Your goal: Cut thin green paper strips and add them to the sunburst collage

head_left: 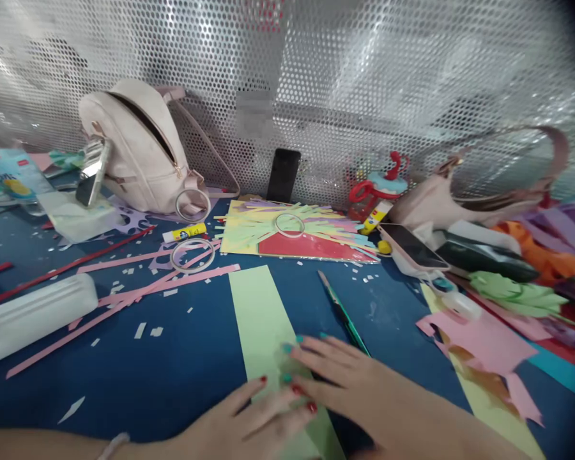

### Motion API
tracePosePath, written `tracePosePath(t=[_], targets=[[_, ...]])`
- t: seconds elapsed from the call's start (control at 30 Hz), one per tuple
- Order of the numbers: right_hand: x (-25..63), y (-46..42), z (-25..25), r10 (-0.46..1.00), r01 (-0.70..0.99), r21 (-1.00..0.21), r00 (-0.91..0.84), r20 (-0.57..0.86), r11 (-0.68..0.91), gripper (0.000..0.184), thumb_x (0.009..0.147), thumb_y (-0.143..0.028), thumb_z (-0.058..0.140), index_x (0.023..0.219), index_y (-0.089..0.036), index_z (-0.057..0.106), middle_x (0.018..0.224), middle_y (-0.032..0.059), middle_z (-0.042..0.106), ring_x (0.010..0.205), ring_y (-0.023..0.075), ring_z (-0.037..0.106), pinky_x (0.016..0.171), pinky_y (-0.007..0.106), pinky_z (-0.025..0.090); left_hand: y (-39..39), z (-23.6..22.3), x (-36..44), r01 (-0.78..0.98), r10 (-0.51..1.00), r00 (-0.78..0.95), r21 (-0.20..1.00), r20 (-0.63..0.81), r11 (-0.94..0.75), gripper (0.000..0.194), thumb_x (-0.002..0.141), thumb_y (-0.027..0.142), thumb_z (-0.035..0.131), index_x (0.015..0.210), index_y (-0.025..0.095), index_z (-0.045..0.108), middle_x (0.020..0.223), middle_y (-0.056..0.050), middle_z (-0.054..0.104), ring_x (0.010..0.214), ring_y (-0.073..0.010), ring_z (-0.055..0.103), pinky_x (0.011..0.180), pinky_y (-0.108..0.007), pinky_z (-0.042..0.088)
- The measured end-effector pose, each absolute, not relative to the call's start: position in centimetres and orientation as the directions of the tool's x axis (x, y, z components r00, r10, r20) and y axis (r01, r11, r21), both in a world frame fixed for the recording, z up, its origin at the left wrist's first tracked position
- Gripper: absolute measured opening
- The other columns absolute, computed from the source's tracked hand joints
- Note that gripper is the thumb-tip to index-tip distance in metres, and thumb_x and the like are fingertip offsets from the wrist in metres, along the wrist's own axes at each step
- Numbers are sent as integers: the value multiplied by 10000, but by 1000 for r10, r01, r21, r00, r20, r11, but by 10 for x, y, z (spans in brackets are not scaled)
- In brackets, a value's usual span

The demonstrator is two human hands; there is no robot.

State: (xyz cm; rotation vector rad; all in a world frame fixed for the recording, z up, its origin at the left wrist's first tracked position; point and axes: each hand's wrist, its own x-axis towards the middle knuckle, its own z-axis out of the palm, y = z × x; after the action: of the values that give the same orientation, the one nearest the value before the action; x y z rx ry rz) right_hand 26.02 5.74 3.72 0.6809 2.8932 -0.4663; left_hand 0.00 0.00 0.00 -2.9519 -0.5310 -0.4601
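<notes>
A long pale green paper strip (255, 300) lies on the blue table, running away from me. My left hand (253, 418) rests over its near part, fingers stretched out and slightly blurred. From the right, my right hand (349, 377) lies across the same strip with its fingers extended, fingertips close to those of the left. Both hands look open, and neither is wrapped round anything. Just beyond the right hand lies a slim green-handled tool with a pointed grey tip (341, 308); its kind is unclear. The near end of the strip is partly hidden under my hands.
Fringed paper strips on a red and yellow sheet (311, 246) lie ahead, with a white ring (290, 225) on top. Pink strips (138, 294), a glue stick (184, 232) and a white case (33, 316) are left. A phone (414, 246) and paper scraps (479, 338) lie right.
</notes>
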Motion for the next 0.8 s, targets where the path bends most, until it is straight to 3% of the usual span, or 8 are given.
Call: tracePosePath(t=[0.07,0.13,0.3,0.5,0.67,0.8], targets=[[257,55,45,335,446,-432,-889,-311,784,794,790,-352,742,1503,-197,430,1566,109,378,1456,276,329,1186,436,306,-1,-2,-2,418,376,869,-70,321,-906,371,1072,266,329,1367,225,549,1369,20,618,1206,-229,606,931,-377,572],[253,54,47,356,499,-475,-861,-362,724,802,787,-346,758,1500,-176,432,1570,111,361,1466,266,309,1214,435,233,-3,-2,-4,424,395,865,-28,310,-905,348,1065,257,351,1335,243,569,1364,3,615,1224,-239,594,956,-392,564],[240,47,33,464,557,-436,-830,-309,706,724,737,-271,808,1409,-191,552,1520,100,468,1420,271,396,1211,470,252,-8,-3,-3,498,496,792,94,355,-862,336,1010,193,509,1340,246,543,1323,-35,611,1270,-186,545,1100,-349,459],[242,42,30,496,546,-413,-837,-232,729,719,758,-288,798,1418,-192,530,1503,109,492,1407,266,414,1204,460,271,-9,-16,2,554,555,739,122,382,-823,334,1023,242,507,1356,231,530,1313,-40,613,1259,-171,558,1090,-317,467],[255,38,19,377,415,-389,-910,-173,822,683,808,-126,720,1425,-334,515,1558,53,417,1443,272,357,1183,478,307,-5,-18,2,562,575,728,156,373,-812,410,1016,285,535,1421,273,476,1312,-35,626,1242,-181,578,1058,-310,497],[255,36,16,342,398,-316,-914,-219,861,618,815,-125,730,1378,-317,566,1551,83,417,1420,309,389,1144,526,362,-4,-16,0,567,584,730,162,354,-807,400,1038,302,484,1429,223,467,1296,-52,637,1226,-171,588,1047,-285,501]])
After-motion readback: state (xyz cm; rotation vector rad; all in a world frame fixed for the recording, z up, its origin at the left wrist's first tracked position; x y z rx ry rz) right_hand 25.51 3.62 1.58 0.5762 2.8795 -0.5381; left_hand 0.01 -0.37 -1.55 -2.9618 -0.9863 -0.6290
